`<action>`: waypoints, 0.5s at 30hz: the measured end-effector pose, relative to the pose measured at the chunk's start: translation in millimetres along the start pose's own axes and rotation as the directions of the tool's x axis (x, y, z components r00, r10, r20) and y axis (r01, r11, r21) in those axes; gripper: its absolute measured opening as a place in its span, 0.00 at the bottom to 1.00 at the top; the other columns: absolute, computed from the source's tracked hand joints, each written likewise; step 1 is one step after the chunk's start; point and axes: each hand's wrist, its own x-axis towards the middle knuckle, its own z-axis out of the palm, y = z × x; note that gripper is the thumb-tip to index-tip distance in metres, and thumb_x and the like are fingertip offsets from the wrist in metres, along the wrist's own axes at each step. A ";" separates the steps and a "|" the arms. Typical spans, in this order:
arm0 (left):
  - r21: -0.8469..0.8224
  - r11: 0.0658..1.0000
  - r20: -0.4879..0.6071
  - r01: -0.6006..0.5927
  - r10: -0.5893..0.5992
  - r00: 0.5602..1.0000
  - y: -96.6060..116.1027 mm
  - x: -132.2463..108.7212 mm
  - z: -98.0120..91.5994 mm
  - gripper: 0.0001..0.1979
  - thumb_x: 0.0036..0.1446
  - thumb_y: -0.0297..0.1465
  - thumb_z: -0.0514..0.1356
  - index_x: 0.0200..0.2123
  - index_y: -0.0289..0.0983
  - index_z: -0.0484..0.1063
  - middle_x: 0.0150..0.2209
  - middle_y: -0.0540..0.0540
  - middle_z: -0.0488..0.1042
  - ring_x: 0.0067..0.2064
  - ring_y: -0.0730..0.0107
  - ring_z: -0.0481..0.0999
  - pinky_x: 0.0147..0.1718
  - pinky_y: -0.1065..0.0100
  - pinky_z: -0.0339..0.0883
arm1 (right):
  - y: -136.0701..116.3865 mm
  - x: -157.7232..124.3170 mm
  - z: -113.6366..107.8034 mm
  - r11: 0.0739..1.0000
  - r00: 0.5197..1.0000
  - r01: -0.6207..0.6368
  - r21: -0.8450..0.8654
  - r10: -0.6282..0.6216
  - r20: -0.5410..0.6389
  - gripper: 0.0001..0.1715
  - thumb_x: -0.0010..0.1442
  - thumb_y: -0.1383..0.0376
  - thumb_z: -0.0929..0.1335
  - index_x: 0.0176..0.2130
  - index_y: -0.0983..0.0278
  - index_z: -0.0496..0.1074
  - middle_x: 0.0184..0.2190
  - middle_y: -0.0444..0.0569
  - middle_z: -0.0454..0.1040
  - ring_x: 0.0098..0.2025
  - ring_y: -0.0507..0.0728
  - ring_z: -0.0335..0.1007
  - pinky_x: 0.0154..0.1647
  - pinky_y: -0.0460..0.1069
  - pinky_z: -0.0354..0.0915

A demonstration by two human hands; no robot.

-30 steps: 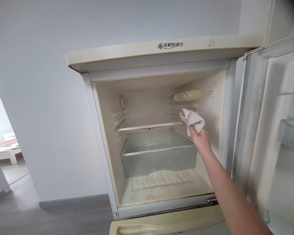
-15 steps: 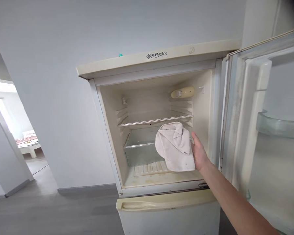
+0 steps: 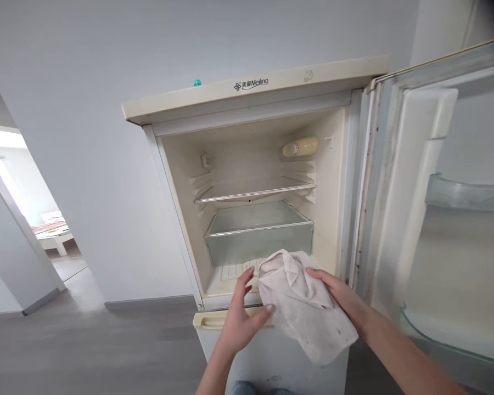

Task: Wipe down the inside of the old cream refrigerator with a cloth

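Note:
A whitish cloth [image 3: 302, 307], loosely folded, hangs in front of the lower edge of the open fridge [image 3: 251, 112]. My right hand [image 3: 341, 296] grips it at its right side, thumb on top. At the cloth's left edge is my left hand [image 3: 242, 318], its fingers and thumb spread apart, the thumb tip close to the fabric. Inside the fridge are a glass shelf [image 3: 255, 193] and, below it, a clear drawer [image 3: 263, 241] with a glass top. The ribbed fridge floor [image 3: 234, 270] shows yellowish stains.
The fridge door [image 3: 395, 192] stands wide open on the right, with clear door racks [image 3: 469, 196]. Below is the closed lower door [image 3: 288, 356]. A small green object [image 3: 197, 83] sits on top. At the far left, a doorway shows a bed [image 3: 55, 236].
My right hand has drawn the cloth down and toward me, out from in front of the shelves. My left hand has come into view beside it, and the cloth hangs looser.

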 end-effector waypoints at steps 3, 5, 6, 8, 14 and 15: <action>-0.124 0.991 0.152 0.055 -0.036 0.988 18.5 3.1 11.8 0.32 0.46 0.41 0.63 0.55 0.47 0.59 0.59 0.42 0.65 0.55 0.62 0.69 0.54 0.62 0.63 | 9.1 -9.6 6.4 0.990 0.997 -0.075 0.116 0.071 0.045 0.32 0.58 0.49 0.64 0.53 0.66 0.70 0.40 0.55 0.79 0.44 0.63 0.75 0.51 0.56 0.66; -0.201 0.976 0.081 0.088 -0.073 0.994 14.9 2.9 19.5 0.21 0.46 0.42 0.63 0.44 0.42 0.66 0.43 0.46 0.72 0.40 0.72 0.70 0.40 0.68 0.64 | 15.4 -9.7 5.0 0.984 0.998 -0.054 0.167 0.059 -0.028 0.30 0.58 0.52 0.65 0.54 0.66 0.70 0.41 0.54 0.79 0.45 0.63 0.74 0.52 0.55 0.65; -0.249 0.962 0.028 0.113 -0.109 0.994 9.9 2.7 23.2 0.17 0.46 0.42 0.62 0.37 0.40 0.66 0.34 0.51 0.70 0.34 0.76 0.67 0.34 0.71 0.61 | 19.5 -7.5 2.6 0.981 0.996 -0.033 0.189 0.047 -0.074 0.30 0.57 0.53 0.65 0.54 0.66 0.70 0.40 0.53 0.79 0.45 0.63 0.75 0.52 0.55 0.65; -0.372 0.910 -0.050 0.186 -0.219 0.974 -4.1 1.6 30.9 0.16 0.46 0.44 0.62 0.29 0.38 0.64 0.24 0.56 0.62 0.26 0.82 0.59 0.26 0.74 0.53 | 31.0 0.4 -4.6 0.975 0.989 0.006 0.223 0.027 -0.145 0.29 0.57 0.55 0.65 0.54 0.64 0.70 0.39 0.51 0.79 0.44 0.63 0.75 0.52 0.55 0.65; -0.743 0.496 0.079 0.449 -0.602 0.795 -59.9 -13.4 55.0 0.19 0.44 0.44 0.64 0.34 0.36 0.71 0.26 0.51 0.76 0.29 0.77 0.72 0.28 0.72 0.64 | 84.4 17.7 -27.2 0.968 0.970 -0.024 0.251 0.083 -0.228 0.23 0.53 0.59 0.65 0.47 0.66 0.74 0.30 0.50 0.79 0.35 0.62 0.76 0.39 0.52 0.70; -0.772 0.427 0.101 0.471 -0.650 0.754 -67.1 -16.6 57.8 0.20 0.44 0.43 0.64 0.36 0.34 0.72 0.26 0.49 0.78 0.29 0.73 0.75 0.29 0.70 0.66 | 91.7 16.1 -29.1 0.971 0.961 -0.086 0.223 0.140 -0.237 0.22 0.52 0.60 0.65 0.45 0.67 0.75 0.28 0.51 0.79 0.33 0.62 0.76 0.35 0.52 0.70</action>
